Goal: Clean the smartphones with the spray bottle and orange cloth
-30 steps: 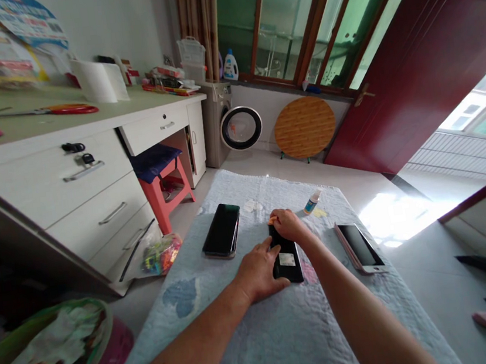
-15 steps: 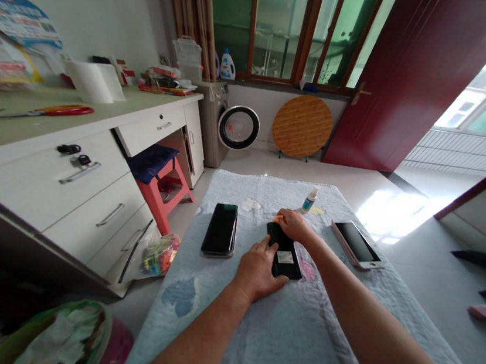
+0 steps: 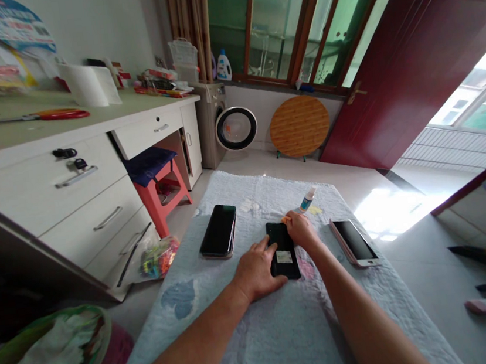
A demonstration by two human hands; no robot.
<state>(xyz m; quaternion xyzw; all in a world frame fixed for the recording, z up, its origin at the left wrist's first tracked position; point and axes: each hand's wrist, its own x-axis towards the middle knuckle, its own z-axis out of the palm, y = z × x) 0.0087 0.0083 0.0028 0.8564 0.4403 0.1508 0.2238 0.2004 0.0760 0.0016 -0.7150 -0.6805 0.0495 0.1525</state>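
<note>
A black phone (image 3: 282, 242) with a pale label lies on the blue patterned cloth (image 3: 283, 330). My left hand (image 3: 257, 270) rests on its left and lower edges, fingers spread. At its upper right edge, my right hand (image 3: 301, 229) is closed on a small orange cloth, mostly hidden under the fingers. Left of them lies another dark phone (image 3: 219, 231), screen up. To the right is a white-framed phone (image 3: 355, 241) on a pinkish case. A small spray bottle (image 3: 307, 199) lies just beyond my right hand.
A desk (image 3: 136, 109) with drawers stands at the left, with a red stool (image 3: 167, 191) under it. A waste bin (image 3: 108, 346) is at the lower left. Behind are a washing machine (image 3: 212, 127) with its door open and a round wooden tabletop (image 3: 299, 126).
My right hand has shifted slightly right and down along the black phone's edge, with the orange cloth. My left hand stays on the phone. The view has moved a little.
</note>
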